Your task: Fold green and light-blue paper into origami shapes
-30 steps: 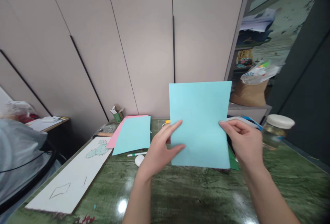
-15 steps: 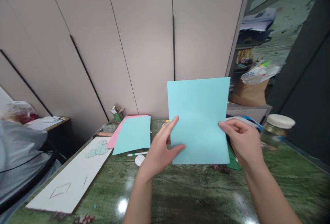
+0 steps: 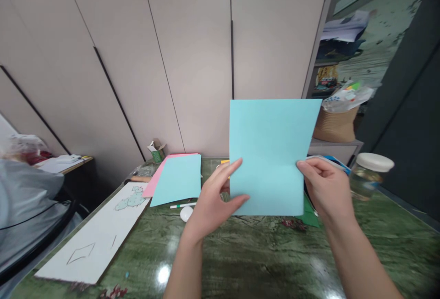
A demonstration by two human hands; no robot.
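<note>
A light blue sheet of paper [image 3: 270,138] stands upright in front of me, above the table. My right hand [image 3: 326,186] pinches its right edge between thumb and bent fingers. At the left edge, my left hand [image 3: 215,202] holds the sheet, its thumb and a fingertip lying on the near face; some of its other fingers are hidden behind the paper. Another light blue sheet [image 3: 180,177] lies on a pink sheet [image 3: 156,184] to the left. Near my left wrist are a white oval object [image 3: 186,213] and a white-and-green pen [image 3: 178,206].
A white board [image 3: 99,230] with a cactus drawing lies along the left of the green marbled table [image 3: 240,262]. A small box [image 3: 157,152] stands at the back. On the right are a lidded jar [image 3: 367,177] and green paper [image 3: 309,216]. Cabinet doors [image 3: 195,51] rise behind.
The held light blue sheet has shifted slightly right and up, and its top right corner now leans outward to the right. Both hands have moved a little to the right, keeping their hold.
</note>
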